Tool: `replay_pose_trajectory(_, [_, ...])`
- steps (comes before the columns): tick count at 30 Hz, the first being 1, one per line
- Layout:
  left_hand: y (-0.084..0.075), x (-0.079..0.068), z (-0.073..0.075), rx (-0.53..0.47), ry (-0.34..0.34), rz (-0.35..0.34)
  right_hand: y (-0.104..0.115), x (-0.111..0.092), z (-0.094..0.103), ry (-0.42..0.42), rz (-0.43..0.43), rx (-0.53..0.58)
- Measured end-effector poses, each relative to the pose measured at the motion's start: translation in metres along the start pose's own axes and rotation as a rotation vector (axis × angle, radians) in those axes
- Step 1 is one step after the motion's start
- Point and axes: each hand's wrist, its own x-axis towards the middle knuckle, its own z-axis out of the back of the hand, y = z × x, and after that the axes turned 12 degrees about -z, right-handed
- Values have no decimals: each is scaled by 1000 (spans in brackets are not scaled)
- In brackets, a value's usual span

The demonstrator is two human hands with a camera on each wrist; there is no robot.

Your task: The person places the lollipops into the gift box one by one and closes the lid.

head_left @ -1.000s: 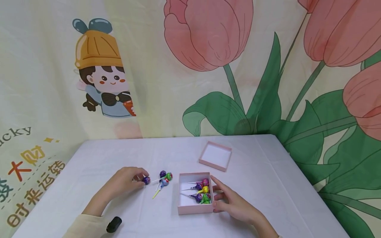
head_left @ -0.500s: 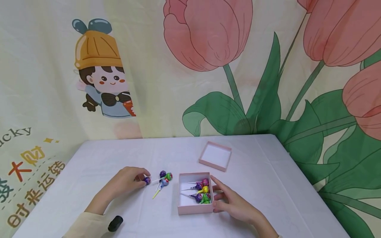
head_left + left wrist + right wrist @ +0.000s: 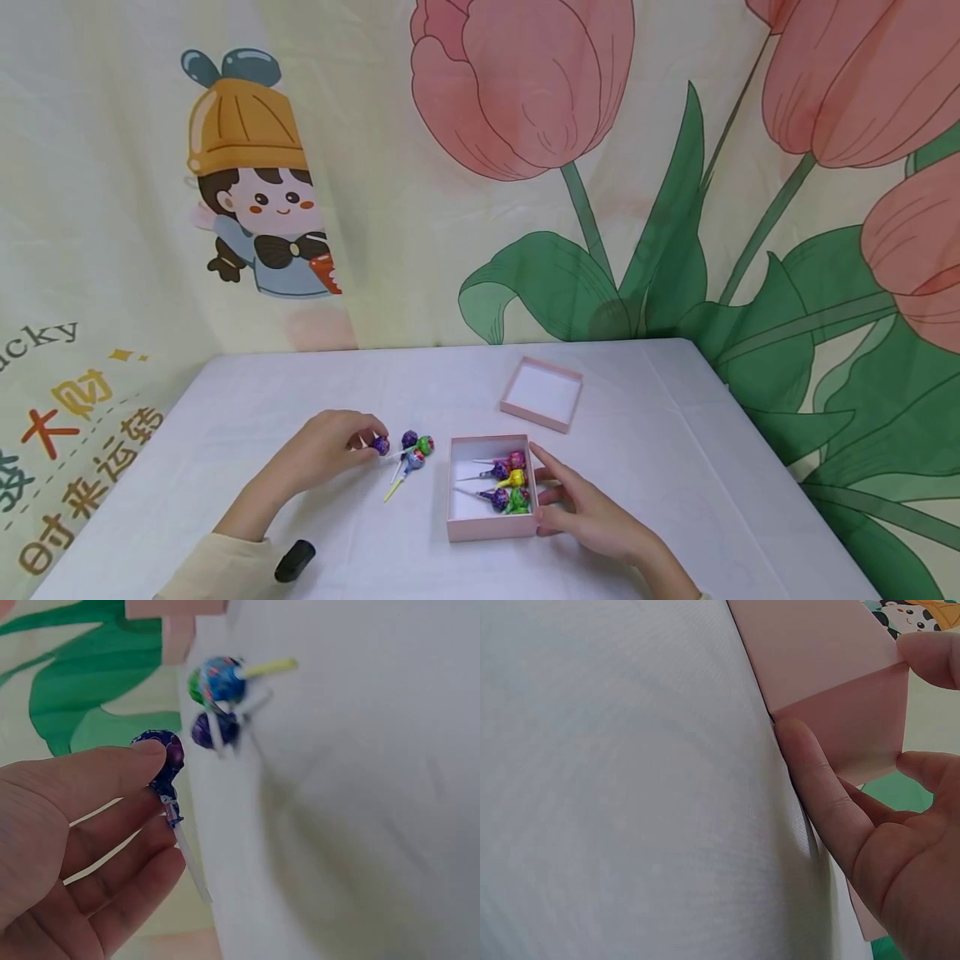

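My left hand (image 3: 321,450) pinches a purple-wrapped lollipop (image 3: 381,445) by its round head. In the left wrist view the thumb lies over the lollipop's head (image 3: 168,784) and its white stick points downward. Just right of it in the head view lie a dark purple lollipop (image 3: 408,438), a green one (image 3: 426,445) and a blue one (image 3: 415,459) with a yellow stick. My right hand (image 3: 588,510) touches the right wall of a pink open box (image 3: 491,529), fingers spread along it. Inside are several lollipops, their heads toward the right; a yellow one (image 3: 514,477) is among them.
A pink box lid (image 3: 542,392) lies upturned on the white table cloth (image 3: 645,433), behind the box. A black object (image 3: 295,561) sits beside the left sleeve. A printed curtain (image 3: 390,208) with tulips hangs behind the table.
My left hand has moved slightly right and away from me, bringing the purple lollipop closer to the loose ones. The right hand and the box stay in place.
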Motion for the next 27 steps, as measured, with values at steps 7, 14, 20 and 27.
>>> replay_pose_trajectory(7, [-38,12,11,-67,-15,-80,1,-1,0,3,-1,8])
replay_pose_trajectory(14, [-68,27,5,-141,2,-153,0,-1,0,8,0,19])
replay_pose_trajectory(20, [-87,42,-2,-158,26,-221,1,-1,0,10,-5,23])
replay_pose_trajectory(27, [-107,54,-10,-190,100,-269,2,-1,0,12,-11,18])
